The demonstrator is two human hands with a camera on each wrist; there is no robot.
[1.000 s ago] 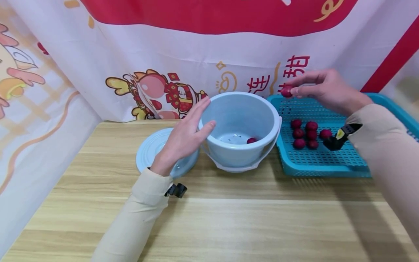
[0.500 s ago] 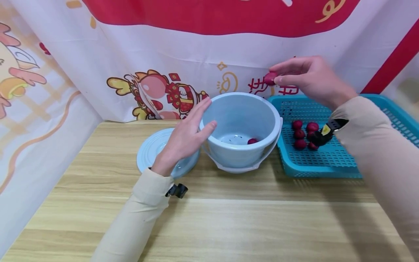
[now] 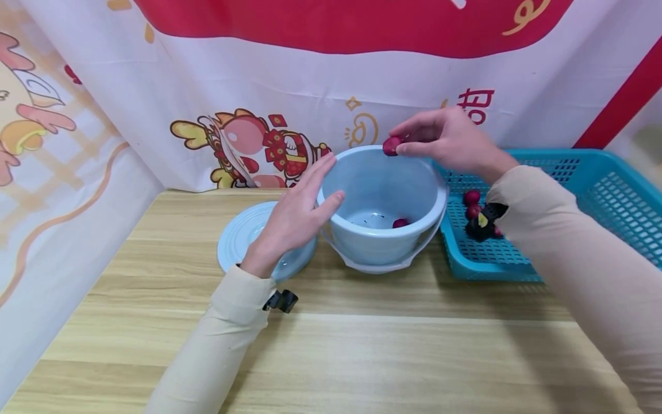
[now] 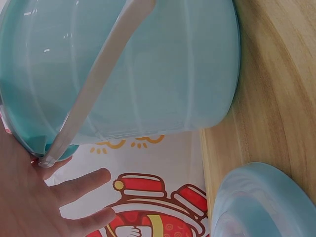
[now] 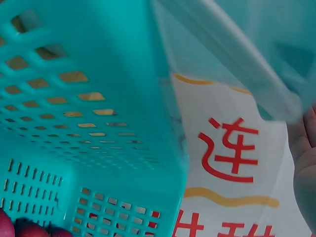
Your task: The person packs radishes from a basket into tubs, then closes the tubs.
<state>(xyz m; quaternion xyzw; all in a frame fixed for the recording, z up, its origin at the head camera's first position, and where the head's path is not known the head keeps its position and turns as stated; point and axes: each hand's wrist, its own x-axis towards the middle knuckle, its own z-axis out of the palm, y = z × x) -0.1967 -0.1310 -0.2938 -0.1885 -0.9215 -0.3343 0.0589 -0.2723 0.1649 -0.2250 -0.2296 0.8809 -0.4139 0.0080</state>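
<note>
A small, round, dark-red fruit (image 3: 392,146) is pinched between the thumb and fingers of the right hand (image 3: 445,138), at the twelve-o'clock edge of a light-blue round plastic bucket (image 3: 372,248); whether it hangs over the opening or just behind the rim is hard to tell. The fingers' far sides are hidden, and the right wrist view cuts this hand off at three o'clock. Inside the bucket, towards five o'clock, a second dark-red fruit (image 3: 400,222) is partly covered by the near rim. The left hand (image 3: 297,210) is relaxed, its fingers extended against the bucket's rim at nine to ten o'clock. Below that hand, at about eight o'clock, a light-blue round plastic lid (image 3: 240,233) lies on the pale wood-grain bench (image 3: 336,356), partly hidden by the hand and wrist. At three o'clock stands a turquoise perforated plastic basket (image 3: 496,271), its far parts blocked by the right forearm; a black wrist-worn device (image 3: 481,228) masks some of the dark-red fruits (image 3: 472,198) inside, so their number stays uncertain.
</note>
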